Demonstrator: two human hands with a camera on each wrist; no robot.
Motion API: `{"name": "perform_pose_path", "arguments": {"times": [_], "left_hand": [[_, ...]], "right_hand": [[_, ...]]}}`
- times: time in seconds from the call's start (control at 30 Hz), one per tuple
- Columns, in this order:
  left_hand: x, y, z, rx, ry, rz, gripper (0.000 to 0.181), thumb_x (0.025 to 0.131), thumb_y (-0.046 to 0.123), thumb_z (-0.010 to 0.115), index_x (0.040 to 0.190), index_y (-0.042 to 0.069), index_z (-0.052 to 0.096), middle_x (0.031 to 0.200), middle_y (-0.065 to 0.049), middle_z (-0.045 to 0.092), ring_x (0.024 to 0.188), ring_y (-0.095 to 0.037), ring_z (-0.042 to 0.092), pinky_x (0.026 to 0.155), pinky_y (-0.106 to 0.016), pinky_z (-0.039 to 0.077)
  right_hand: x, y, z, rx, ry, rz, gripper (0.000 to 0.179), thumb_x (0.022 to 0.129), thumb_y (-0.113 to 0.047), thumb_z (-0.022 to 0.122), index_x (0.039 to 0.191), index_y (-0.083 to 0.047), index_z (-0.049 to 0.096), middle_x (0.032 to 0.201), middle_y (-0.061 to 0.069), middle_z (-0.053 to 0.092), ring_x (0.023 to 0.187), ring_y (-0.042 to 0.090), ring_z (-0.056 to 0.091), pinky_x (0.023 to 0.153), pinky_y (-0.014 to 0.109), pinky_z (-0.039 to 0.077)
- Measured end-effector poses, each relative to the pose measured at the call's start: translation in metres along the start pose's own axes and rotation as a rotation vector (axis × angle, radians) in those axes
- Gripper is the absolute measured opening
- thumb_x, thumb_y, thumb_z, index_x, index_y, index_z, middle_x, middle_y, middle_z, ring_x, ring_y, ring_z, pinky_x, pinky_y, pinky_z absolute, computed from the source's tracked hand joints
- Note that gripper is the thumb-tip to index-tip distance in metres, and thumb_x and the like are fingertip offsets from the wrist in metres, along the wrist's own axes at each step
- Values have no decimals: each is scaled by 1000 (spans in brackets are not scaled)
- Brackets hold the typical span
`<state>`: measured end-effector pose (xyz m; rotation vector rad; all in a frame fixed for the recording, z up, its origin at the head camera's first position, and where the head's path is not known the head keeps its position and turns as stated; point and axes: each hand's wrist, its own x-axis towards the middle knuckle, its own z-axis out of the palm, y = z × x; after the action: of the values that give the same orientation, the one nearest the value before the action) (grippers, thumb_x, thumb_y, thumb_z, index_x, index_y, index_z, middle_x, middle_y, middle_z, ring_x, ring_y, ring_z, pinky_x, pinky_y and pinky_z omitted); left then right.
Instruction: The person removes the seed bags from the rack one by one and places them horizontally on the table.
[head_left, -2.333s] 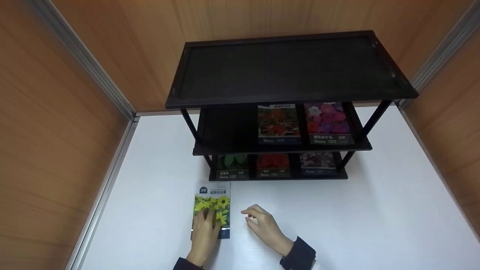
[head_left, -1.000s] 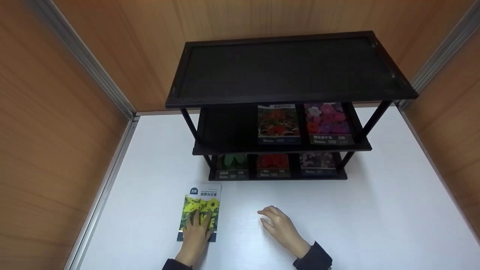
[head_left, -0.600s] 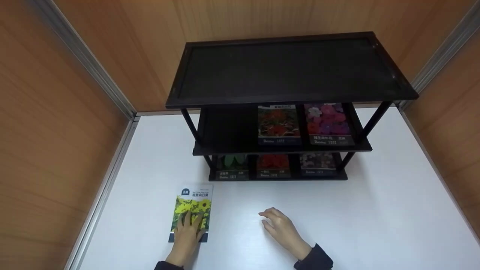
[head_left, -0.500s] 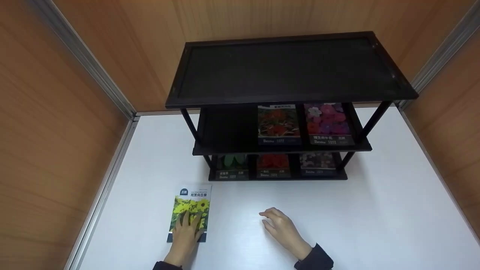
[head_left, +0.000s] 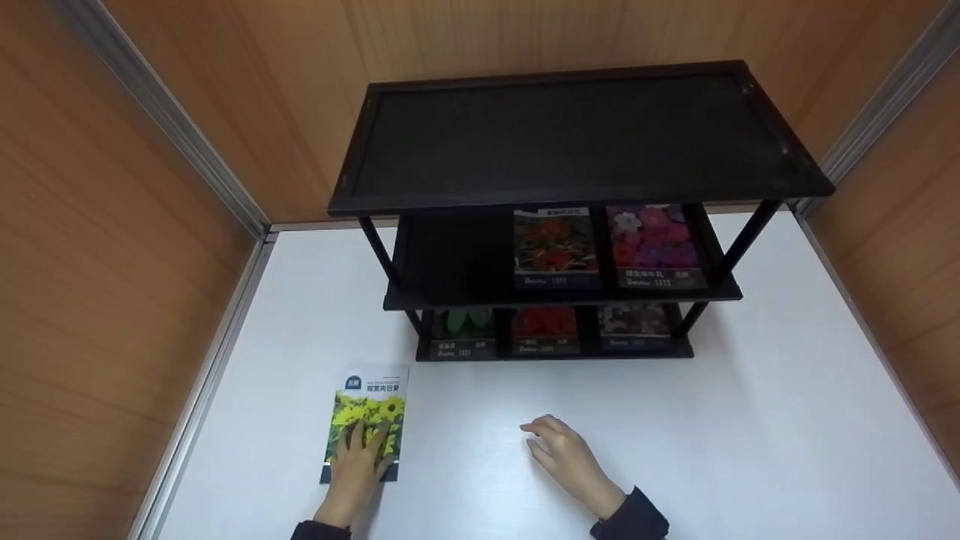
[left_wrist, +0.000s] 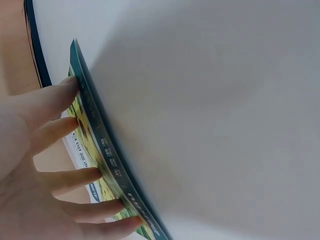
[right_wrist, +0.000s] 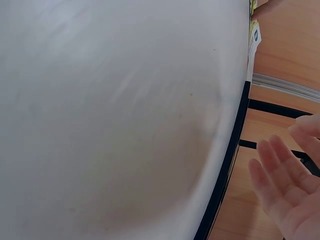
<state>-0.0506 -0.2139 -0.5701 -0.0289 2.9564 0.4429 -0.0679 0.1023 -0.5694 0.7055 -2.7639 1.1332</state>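
A seed packet (head_left: pixel 369 409) with yellow sunflowers on its front lies face up on the white table, left of the black shelf's middle. My left hand (head_left: pixel 352 469) rests on its lower half with the fingers spread. In the left wrist view the fingertips of the left hand (left_wrist: pixel 55 170) touch the face of the packet (left_wrist: pixel 111 155) near its dark bottom band. To the right, my right hand (head_left: pixel 566 456) is bent loosely just over or on the table, thumb and fingers apart and nothing between them. The right wrist view shows part of that hand (right_wrist: pixel 292 187).
A black three-tier shelf (head_left: pixel 585 139) stands behind the hands. Its middle tier holds an orange-flower packet (head_left: pixel 556 247) and a pink-purple one (head_left: pixel 654 244); the left part there is bare black. Green (head_left: pixel 465 330), red (head_left: pixel 545 328) and pale-flower (head_left: pixel 634 326) packets lie on the bottom tier. Wooden walls enclose the table.
My left hand has slid the sunflower packet leftward over the table, away from below the shelf's left post. The right hand first moved right, then stayed nearly still.
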Motion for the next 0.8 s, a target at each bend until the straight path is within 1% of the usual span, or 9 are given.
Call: {"name": "perform_pose_path", "arguments": {"times": [0.07, 0.27, 0.5, 0.63, 0.8], "left_hand": [[0, -2, -1, 0, -1, -7, 46, 81, 20, 62, 122, 5, 52, 127, -32, 32, 113, -57, 27, 85, -65, 29], [0, -9, -4, -15, -31, -44, 46, 82, 20, 61, 124, 5, 50, 129, -32, 30, 116, -57, 23, 87, -65, 26], [0, -15, -6, -19, -55, -70, 47, 81, 19, 61, 124, 4, 50, 130, -32, 28, 116, -57, 21, 87, -66, 25], [1, -17, -7, -16, -61, -78, 47, 82, 20, 61, 124, 4, 50, 131, -32, 28, 116, -57, 21, 88, -65, 24], [0, -19, -9, -6, -59, -72, 46, 81, 20, 61, 123, 3, 50, 130, -32, 28, 116, -57, 22, 88, -65, 25]], "right_hand": [[0, 1, 0, 4, -6, 4, 19, 81, -6, 60, 100, -5, 63, 95, 5, 58, 86, 18, 58, 74, 23, 48], [-2, 2, 0, 21, -33, 39, 20, 82, -6, 59, 101, -5, 63, 96, 5, 58, 87, 19, 58, 75, 24, 48], [-2, 2, -3, 36, -28, 24, 21, 82, -6, 58, 103, -4, 62, 96, 5, 57, 85, 17, 57, 73, 23, 48], [-3, 2, -3, 37, -26, 28, 21, 83, -6, 58, 103, -4, 62, 96, 4, 57, 87, 18, 57, 74, 24, 48], [-3, 3, -3, 38, -23, 25, 20, 83, -6, 58, 102, -4, 62, 96, 4, 57, 87, 18, 57, 74, 23, 48]]}}
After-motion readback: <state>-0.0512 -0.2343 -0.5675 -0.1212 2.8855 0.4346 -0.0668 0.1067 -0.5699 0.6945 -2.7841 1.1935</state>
